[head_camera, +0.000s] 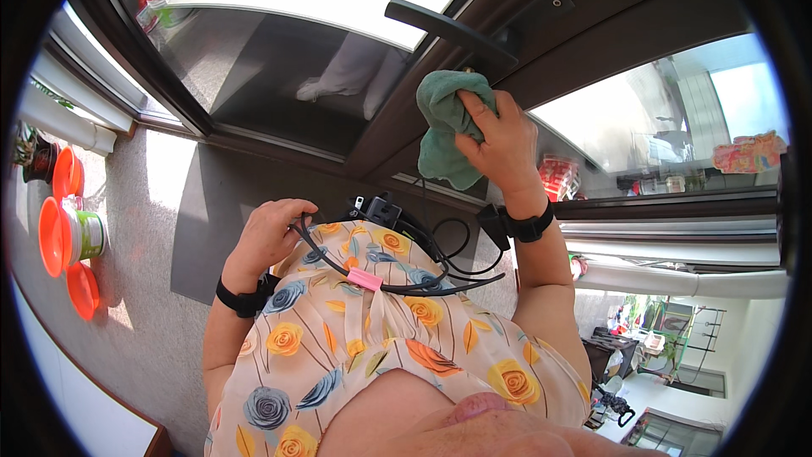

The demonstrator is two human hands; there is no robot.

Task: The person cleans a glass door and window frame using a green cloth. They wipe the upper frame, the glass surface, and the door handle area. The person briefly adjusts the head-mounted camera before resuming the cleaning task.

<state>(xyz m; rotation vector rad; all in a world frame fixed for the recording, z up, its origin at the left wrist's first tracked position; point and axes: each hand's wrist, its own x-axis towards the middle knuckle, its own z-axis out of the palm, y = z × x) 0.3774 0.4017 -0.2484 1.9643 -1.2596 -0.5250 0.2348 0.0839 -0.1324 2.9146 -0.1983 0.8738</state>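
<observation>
A folded green cloth is gripped in my right hand, against the dark door frame just below a dark lever door handle. My left hand is at my waist with black cables looped at its fingers. A pink clip or tag sits around these cables in front of my flowered dress. Both wrists wear black bands with small devices. A black device sits at my waist.
Glass door panels in dark frames stand before me. Several orange basins and a green-white bucket are on the floor at the left. A dark mat lies by the door. A red patterned package shows at the right.
</observation>
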